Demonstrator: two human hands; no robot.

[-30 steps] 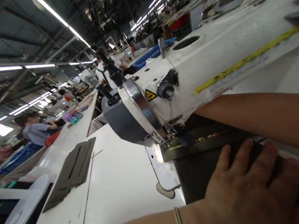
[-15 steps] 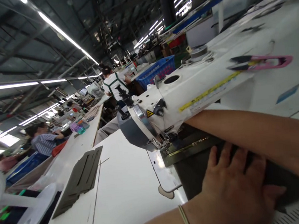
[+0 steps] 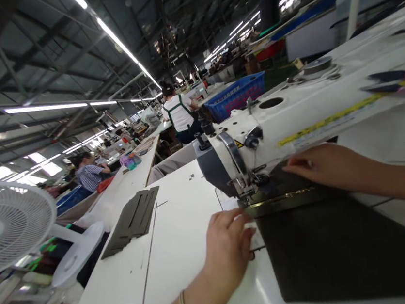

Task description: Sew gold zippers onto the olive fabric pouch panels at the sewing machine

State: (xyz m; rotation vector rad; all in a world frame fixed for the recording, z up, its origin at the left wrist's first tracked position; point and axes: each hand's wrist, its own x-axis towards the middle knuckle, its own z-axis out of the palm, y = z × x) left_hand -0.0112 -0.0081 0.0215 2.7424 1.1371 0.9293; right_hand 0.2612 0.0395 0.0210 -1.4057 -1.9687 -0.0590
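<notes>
A dark olive fabric panel [image 3: 330, 249] lies under the sewing machine [image 3: 226, 164] and spreads over the bed to the right. Along its upper edge runs a gold-toothed zipper [image 3: 288, 195], whose left end sits by the presser foot [image 3: 245, 198]. My left hand [image 3: 226, 247] is curled at the panel's left edge, just in front of the foot, fingertips on the fabric. Behind the zipper, below the machine arm, my right hand [image 3: 317, 164] pinches a raised part of the dark fabric between thumb and fingers.
Cut grey-olive pieces [image 3: 132, 221] lie left on the white table [image 3: 177, 252]. A white fan [image 3: 13, 227] stands at far left. Pink-handled thread snips [image 3: 392, 81] rest on the machine arm. Behind are a blue crate [image 3: 236, 97] and co-workers at other machines.
My left hand has left its flat place on the fabric and moved left to the presser foot. My right hand has come out from behind the machine arm. The view has shifted left.
</notes>
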